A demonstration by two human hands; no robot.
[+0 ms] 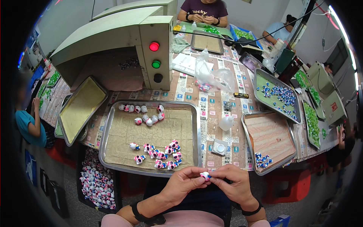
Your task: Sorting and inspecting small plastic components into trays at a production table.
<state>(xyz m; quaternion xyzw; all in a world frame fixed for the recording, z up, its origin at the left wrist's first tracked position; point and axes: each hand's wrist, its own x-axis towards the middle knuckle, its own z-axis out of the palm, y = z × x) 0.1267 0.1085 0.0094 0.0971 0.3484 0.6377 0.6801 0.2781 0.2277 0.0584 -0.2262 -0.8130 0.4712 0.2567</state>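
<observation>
Just past the front edge of the table, my left hand (pixel 182 185) and my right hand (pixel 235 182) meet with bent fingers around one small toy figurine (pixel 205 175). It has a white head and a blue part on its right side. My left thumb and fingertips pinch the white side, and my right thumb and fingers close on the blue side. Left of the hands lies a metal tray (pixel 196 147) lined with beige cloth. In its near half are several pink, white and blue figurines (pixel 162 155); along its far side are several white-and-pink toy heads (pixel 149 123).
A pink-lined tray (pixel 245 136) at right holds small blue parts (pixel 262 160); a tray behind it (pixel 298 115) holds more. Between stand a white squeeze bottle (pixel 226 123) and a small dish (pixel 219 147). A machine (pixel 113 41) stands back left. A bin of toy heads (pixel 97 181) sits lower left.
</observation>
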